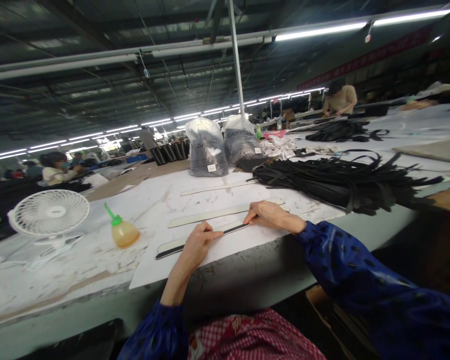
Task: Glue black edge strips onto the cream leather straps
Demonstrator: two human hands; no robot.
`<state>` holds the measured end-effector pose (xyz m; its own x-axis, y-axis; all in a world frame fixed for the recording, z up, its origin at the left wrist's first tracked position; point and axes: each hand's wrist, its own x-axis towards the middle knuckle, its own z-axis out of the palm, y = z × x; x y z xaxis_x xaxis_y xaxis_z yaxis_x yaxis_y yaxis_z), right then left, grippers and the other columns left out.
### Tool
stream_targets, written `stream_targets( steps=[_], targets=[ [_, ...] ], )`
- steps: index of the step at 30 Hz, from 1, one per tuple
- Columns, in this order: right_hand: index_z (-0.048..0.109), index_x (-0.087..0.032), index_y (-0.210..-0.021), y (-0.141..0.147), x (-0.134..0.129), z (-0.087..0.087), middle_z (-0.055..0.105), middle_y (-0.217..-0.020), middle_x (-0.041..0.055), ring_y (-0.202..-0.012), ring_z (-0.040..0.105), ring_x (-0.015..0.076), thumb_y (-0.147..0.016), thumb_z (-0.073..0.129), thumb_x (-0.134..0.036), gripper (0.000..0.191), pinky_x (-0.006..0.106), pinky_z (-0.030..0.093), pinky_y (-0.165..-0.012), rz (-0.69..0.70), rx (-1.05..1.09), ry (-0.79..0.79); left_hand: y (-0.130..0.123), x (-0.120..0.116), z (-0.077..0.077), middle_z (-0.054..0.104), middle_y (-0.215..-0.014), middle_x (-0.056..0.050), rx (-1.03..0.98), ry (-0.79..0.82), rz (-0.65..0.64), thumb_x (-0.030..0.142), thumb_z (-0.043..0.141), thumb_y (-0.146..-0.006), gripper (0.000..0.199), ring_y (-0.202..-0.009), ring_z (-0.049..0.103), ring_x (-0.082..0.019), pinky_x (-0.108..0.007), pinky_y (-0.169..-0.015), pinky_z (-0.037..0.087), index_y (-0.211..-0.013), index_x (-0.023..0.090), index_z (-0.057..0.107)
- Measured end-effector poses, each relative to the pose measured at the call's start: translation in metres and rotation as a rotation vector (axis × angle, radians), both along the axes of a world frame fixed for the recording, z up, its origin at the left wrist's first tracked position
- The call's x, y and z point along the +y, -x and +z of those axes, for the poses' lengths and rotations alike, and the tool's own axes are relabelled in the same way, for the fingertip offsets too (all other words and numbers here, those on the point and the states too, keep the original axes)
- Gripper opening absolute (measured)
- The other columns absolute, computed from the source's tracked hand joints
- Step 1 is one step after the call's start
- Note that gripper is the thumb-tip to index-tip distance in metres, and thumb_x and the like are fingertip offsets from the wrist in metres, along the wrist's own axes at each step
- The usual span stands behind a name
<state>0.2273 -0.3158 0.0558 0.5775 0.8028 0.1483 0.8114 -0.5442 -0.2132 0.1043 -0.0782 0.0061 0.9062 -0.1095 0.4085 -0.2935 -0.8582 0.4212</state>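
Note:
A long narrow black strip (235, 228) lies along a pale, round-ended strip (165, 246) on white paper near the table's front edge. My left hand (198, 244) is closed over its middle, thumb and fingers pressing it down; the fingertips are partly hidden. Farther right, my right hand (268, 216) pinches the same black strip between thumb and bent fingers. Just behind my hands lies another pale strip (195, 218), and a thinner pale strip (217, 188) is farther back. My right hand covers part of the nearer one.
A big bundle of black straps (345, 180) lies on the right. At left stand a white fan (51, 212) and a squeeze bottle of amber liquid (123, 232) with a green nozzle. Two plastic-wrapped bags (208, 150) stand behind the strips. A person (341, 100) works at the far right.

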Motion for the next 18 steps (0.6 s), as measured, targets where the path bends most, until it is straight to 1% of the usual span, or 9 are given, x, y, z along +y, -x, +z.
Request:
stream_targets(
  steps=[3, 5, 7, 9, 12, 14, 18],
  targets=[
    [0.077, -0.031, -0.096, 0.003, 0.002, 0.001, 0.07, -0.097, 0.0006, -0.087, 0.063, 0.017, -0.081, 0.057, -0.012, 0.03, 0.022, 0.043, -0.071, -0.005, -0.011, 0.019, 0.002, -0.001, 0.001, 0.055, -0.085, -0.005, -0.003, -0.031, 0.006, 0.012, 0.041, -0.088, 0.038, -0.084, 0.053, -0.018, -0.03, -0.077, 0.045, -0.103, 0.024, 0.073],
    [0.077, -0.031, -0.094, 0.006, 0.003, 0.002, 0.07, -0.099, 0.0004, -0.089, 0.063, 0.0172, -0.08, 0.058, -0.012, 0.03, 0.022, 0.043, -0.069, -0.015, -0.026, 0.024, 0.005, -0.002, 0.006, 0.055, -0.088, -0.005, 0.013, -0.059, -0.003, 0.01, 0.04, -0.087, 0.039, -0.086, 0.054, -0.018, -0.03, -0.077, 0.046, -0.103, 0.024, 0.073],
    [0.077, -0.031, -0.094, 0.009, 0.004, 0.003, 0.07, -0.099, 0.0005, -0.089, 0.064, 0.0173, -0.081, 0.058, -0.012, 0.03, 0.021, 0.043, -0.068, -0.027, -0.044, 0.026, 0.006, -0.005, 0.012, 0.056, -0.09, -0.005, 0.01, -0.068, 0.013, 0.011, 0.042, -0.087, 0.036, -0.085, 0.055, -0.017, -0.03, -0.077, 0.046, -0.102, 0.024, 0.073],
    [0.077, -0.03, -0.094, 0.012, 0.004, 0.004, 0.07, -0.099, 0.0009, -0.089, 0.064, 0.0172, -0.081, 0.057, -0.012, 0.03, 0.021, 0.043, -0.065, -0.038, -0.058, 0.036, 0.004, -0.013, 0.02, 0.058, -0.092, -0.005, -0.024, -0.068, 0.068, 0.013, 0.044, -0.087, 0.032, -0.085, 0.056, -0.017, -0.031, -0.078, 0.047, -0.099, 0.022, 0.073],
    [0.076, -0.031, -0.095, 0.014, 0.003, 0.007, 0.07, -0.099, 0.0013, -0.089, 0.064, 0.0169, -0.081, 0.056, -0.012, 0.031, 0.021, 0.042, -0.064, -0.039, -0.07, 0.051, -0.006, -0.032, 0.028, 0.061, -0.091, -0.005, -0.06, -0.099, 0.125, 0.013, 0.045, -0.087, 0.028, -0.09, 0.057, -0.02, -0.033, -0.082, 0.046, -0.093, 0.021, 0.071],
    [0.076, -0.031, -0.095, 0.015, 0.003, 0.008, 0.069, -0.098, 0.0016, -0.088, 0.064, 0.0168, -0.082, 0.057, -0.013, 0.029, 0.021, 0.042, -0.064, -0.028, -0.08, 0.053, -0.017, -0.047, 0.028, 0.063, -0.089, -0.005, -0.053, -0.108, 0.103, 0.011, 0.045, -0.086, 0.027, -0.091, 0.057, -0.02, -0.033, -0.082, 0.045, -0.092, 0.02, 0.07],
    [0.076, -0.032, -0.095, 0.015, 0.003, 0.006, 0.069, -0.097, 0.0019, -0.088, 0.064, 0.018, -0.083, 0.057, -0.018, 0.026, 0.022, 0.041, -0.063, -0.017, -0.099, 0.07, -0.039, -0.068, 0.019, 0.064, -0.087, -0.004, -0.009, 0.016, 0.005, 0.004, 0.045, -0.081, 0.027, -0.083, 0.059, -0.018, -0.031, -0.079, 0.045, -0.092, 0.019, 0.066]
  ],
)
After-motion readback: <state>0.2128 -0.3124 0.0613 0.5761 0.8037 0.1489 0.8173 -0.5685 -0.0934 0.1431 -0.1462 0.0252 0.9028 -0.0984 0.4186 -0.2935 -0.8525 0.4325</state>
